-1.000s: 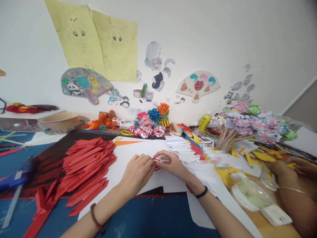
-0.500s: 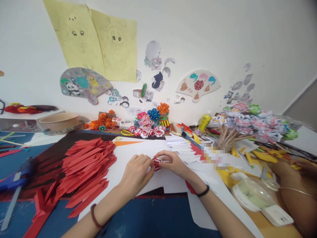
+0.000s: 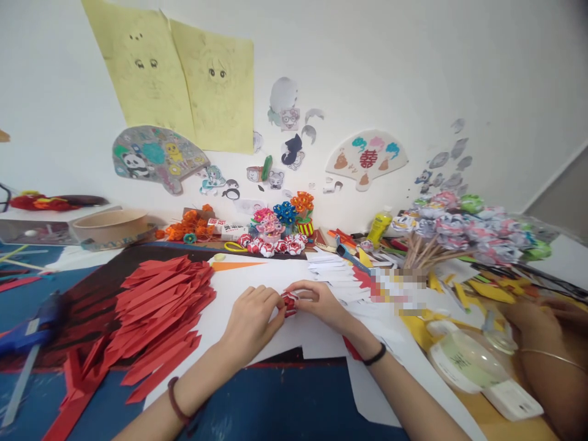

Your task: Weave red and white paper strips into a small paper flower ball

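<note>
Between my two hands is a small red and white paper flower [image 3: 289, 304], held a little above the white paper sheets [image 3: 229, 306]. My left hand [image 3: 255, 315] pinches its left side with thumb and fingertips. My right hand [image 3: 321, 303] grips the right side, fingers curled round it. A heap of folded red paper strips [image 3: 160, 306] lies left of my hands. White paper strips [image 3: 337, 272] are spread just beyond my right hand. Several finished red and white paper flowers [image 3: 275, 245] sit at the back, by the wall.
A glue gun [image 3: 34, 331] lies at the left. On the right are a bunch of paper flowers on sticks [image 3: 422, 251], a clear plastic bottle [image 3: 459, 361] and another person's hand [image 3: 533, 318]. A yellow bottle [image 3: 379, 226] and a round bowl [image 3: 110, 226] stand along the wall.
My hands stay almost in place, with the flower turned slightly so more of its red and white edge shows. At the right, the other person's hands have shifted slightly.
</note>
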Tool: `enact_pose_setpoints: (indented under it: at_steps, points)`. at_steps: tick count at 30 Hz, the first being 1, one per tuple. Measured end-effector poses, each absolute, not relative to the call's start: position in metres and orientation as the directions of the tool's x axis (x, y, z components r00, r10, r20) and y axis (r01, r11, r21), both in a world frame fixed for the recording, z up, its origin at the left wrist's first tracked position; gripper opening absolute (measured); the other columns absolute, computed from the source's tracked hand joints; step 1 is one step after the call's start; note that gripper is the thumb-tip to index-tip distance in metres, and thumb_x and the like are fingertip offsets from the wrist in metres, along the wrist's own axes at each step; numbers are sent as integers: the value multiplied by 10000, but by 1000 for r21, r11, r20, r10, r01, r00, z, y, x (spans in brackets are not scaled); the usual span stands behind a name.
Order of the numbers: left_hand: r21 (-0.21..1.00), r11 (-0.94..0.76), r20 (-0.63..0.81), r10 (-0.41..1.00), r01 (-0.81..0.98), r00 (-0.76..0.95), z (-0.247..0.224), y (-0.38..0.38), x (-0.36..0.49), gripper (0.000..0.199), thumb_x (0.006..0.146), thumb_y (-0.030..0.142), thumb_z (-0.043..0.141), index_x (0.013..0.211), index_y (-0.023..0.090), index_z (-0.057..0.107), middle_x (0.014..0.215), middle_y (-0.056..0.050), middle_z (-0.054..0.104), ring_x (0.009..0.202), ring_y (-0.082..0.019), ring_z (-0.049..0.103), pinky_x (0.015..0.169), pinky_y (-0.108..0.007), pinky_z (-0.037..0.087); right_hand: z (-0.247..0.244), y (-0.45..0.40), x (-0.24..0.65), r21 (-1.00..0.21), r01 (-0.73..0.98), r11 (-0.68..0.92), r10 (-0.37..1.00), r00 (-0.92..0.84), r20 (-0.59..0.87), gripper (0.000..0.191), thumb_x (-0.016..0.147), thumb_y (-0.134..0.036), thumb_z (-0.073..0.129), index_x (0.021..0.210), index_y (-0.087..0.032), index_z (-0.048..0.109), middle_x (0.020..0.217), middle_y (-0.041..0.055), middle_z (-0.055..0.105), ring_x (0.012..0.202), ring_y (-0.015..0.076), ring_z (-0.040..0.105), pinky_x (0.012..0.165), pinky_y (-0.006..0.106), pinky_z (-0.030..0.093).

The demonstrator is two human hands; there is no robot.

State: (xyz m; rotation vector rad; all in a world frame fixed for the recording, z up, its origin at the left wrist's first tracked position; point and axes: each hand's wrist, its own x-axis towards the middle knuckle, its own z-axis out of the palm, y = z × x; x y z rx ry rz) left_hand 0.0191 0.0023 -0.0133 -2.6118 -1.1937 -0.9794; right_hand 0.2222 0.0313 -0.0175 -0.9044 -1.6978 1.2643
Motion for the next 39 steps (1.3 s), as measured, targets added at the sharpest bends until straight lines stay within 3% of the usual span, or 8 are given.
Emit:
enact_pose_setpoints:
  at_steps: [8, 28, 39]
  points:
    - [127, -712, 552, 629, 690, 547, -4, 2, 15, 101, 949, 256, 500, 905, 207, 577, 892, -29, 629, 834, -200, 530, 710, -343, 347, -15, 28, 220, -973, 77, 219, 897, -408, 170, 368, 748, -415, 738, 1028, -181, 691, 1080, 79, 681, 981, 231, 659, 908, 397, 520]
    - [79, -678, 523, 652, 730, 549, -4, 2, 16, 148, 965, 220, 442, 853, 188, 533, 855, -21, 600, 812, -188, 513, 709, -345, 301, -14, 27, 220, -984, 76, 160, 899, -422, 114, 415, 724, -391, 761, 1067, -169, 685, 1106, 95, 679, 989, 238, 657, 884, 390, 527]
    - [160, -688, 505, 673, 708, 540, -6, 3, 14, 156, 976, 239, 434, 877, 192, 545, 882, -20, 604, 826, -189, 518, 721, -339, 315, -13, 25, 223, -978, 61, 201, 865, -479, 148, 377, 756, -372, 746, 1077, -188, 671, 1080, 69, 668, 973, 194, 635, 885, 341, 501]
